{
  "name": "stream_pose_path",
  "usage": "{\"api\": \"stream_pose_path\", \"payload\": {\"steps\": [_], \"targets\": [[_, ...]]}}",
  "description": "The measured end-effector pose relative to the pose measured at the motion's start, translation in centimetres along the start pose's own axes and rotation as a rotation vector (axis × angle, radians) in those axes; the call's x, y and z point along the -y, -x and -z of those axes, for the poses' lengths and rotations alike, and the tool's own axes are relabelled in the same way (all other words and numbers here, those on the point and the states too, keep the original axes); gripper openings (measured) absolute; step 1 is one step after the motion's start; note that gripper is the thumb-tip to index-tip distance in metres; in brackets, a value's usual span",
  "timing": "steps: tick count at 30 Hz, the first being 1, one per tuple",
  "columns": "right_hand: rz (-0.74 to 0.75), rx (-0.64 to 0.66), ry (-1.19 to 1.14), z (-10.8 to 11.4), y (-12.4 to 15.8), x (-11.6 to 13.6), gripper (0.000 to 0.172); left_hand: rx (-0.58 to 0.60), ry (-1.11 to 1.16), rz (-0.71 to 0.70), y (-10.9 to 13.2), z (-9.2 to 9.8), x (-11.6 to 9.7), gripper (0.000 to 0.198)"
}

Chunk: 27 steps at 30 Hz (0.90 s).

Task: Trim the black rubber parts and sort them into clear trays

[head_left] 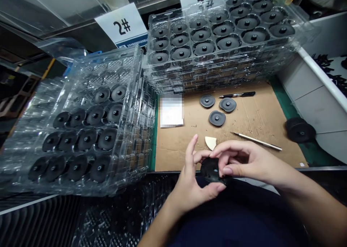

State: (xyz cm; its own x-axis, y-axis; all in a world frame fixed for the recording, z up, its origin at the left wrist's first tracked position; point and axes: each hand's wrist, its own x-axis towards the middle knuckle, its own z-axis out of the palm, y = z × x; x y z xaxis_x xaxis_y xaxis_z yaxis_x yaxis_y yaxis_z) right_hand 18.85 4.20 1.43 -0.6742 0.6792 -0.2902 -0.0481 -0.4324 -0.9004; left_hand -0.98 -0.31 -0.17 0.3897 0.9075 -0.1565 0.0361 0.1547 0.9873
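Black moulded disc (211,170) is held low in the centre of the frame, above the near edge of a cardboard sheet (257,124); the left hand (189,189) grasps it from below, with the thumb along its lower edge and the index finger raised; the right hand (246,160) grasps it from above, with the fingers curled over the top. Just above the hands lies a cream wedge-shaped scrap (210,142); to its right lies a pointed tool with a pale handle (256,141). Three matching discs (217,118) sit farther up the cardboard, near a black pen (237,94); stacked clear blister trays (189,64) holding more discs fill the top; a tilted stack of trays (132,81) fills the left; a "2#" card (121,23) stands at upper left.
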Motion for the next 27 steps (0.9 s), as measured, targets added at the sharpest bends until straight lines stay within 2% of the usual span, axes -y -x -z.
{"api": "stream_pose_path", "payload": {"steps": [3,7,12,15,16,21,27], "targets": [[-0.039,0.073,-0.062,0.4,-0.2,0.2,0.033,0.044,0.089,0.068,-0.4,-0.1,-0.3,0.103],[-0.066,0.042,-0.062,0.8,-0.1,0.1,0.03,0.058,0.121,0.08,-0.9,-0.2,-0.3,0.104],[-0.093,0.067,-0.113,0.9,0.0,0.0,0.026,0.101,0.16,0.122,-1.2,0.0,-0.3,0.106],[-0.091,0.049,-0.152,0.8,0.1,0.1,0.017,0.124,0.167,0.126,-1.4,0.0,-0.3,0.109],[-0.088,0.042,-0.174,0.7,0.2,0.0,0.013,0.125,0.152,0.123,-1.5,0.0,-0.3,0.11],[-0.074,-0.047,-0.211,0.7,1.2,-0.5,0.029,0.088,0.025,0.046,-1.9,-0.3,-0.1,0.109],[-0.072,-0.175,-0.258,1.4,2.4,-1.9,0.023,0.092,-0.04,-0.066,-2.8,-1.0,0.1,0.107]]}}
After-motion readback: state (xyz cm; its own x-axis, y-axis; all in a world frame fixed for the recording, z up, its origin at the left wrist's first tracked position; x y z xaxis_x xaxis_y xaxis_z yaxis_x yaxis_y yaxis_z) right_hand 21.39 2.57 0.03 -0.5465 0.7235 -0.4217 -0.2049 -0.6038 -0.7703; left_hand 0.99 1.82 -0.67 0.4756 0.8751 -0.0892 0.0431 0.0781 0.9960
